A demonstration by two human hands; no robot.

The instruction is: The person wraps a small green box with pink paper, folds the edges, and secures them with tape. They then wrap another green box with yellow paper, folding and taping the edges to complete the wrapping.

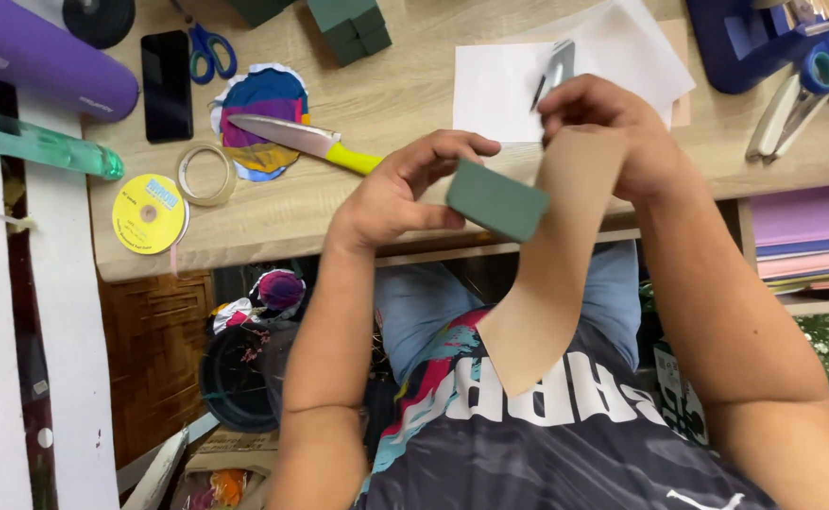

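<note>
Both hands are up off the counter [358, 203], just past its near edge and above the person's lap. Left hand [397, 189] is closed on a green foam block [496, 199], thumb under and fingers over its left end, block tilted w/ its right end lower. Right hand [613, 127] is pinched on the top end of a tan paper strip [551, 274], which hangs down in a curve toward the shirt; its upper part passes just behind the block's right end, touching or nearly so, can't tell which. The hands are close but not touching each other. On the counter: white paper sheets [504, 90] w/ a small grey clip-like item, too blurred to tell, near the far edge behind the right hand; a knife w/ yellow handle [301, 142] lying across a multi-coloured paper cutout [263, 99] mid-left; clear tape roll [205, 175] and yellow disc [149, 214] by the near-left corner; black phone [166, 85] and blue-handled scissors [211, 49] toward the far left; more green blocks [350, 28] at the far edge; a second pair of scissors [811, 90] at far right. Coloured paper stack [806, 241] sits on a shelf under the counter's right side.
</note>
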